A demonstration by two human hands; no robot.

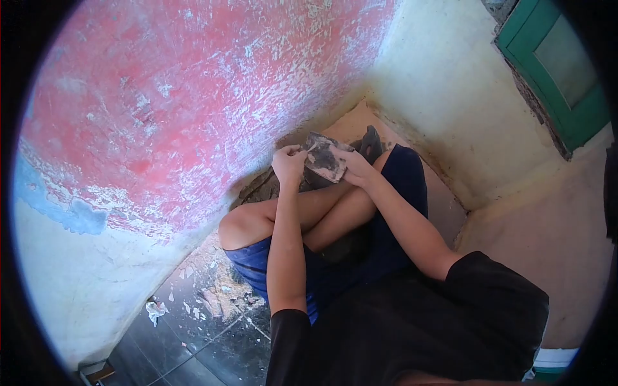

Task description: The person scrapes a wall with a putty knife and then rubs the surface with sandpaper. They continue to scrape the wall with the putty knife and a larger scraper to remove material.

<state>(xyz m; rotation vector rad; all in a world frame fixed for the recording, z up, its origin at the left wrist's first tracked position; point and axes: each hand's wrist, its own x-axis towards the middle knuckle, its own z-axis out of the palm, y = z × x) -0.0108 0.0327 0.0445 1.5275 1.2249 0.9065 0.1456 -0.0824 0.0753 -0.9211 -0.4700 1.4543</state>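
A worn, dark sheet of what looks like sandpaper (pixel 327 157), smeared with pale pink dust, is held above my crossed legs in the head view. My right hand (pixel 354 166) grips its right side, thumb lying over the face. At the opposite edge, my left hand (pixel 290 165) is closed, its thumb and forefinger pinched close against the sheet. How far those left fingers overlap the edge is hard to make out. Close in front is a wall (pixel 212 96) with scraped, patchy pink paint.
Dusty paint flakes (pixel 215 296) litter the dark tiled floor (pixel 199 350) at left. A crumpled white scrap (pixel 156 311) lies near the wall base. A cream wall (pixel 444 96) meets the pink one in the corner, with a green frame (pixel 537 35) at upper right.
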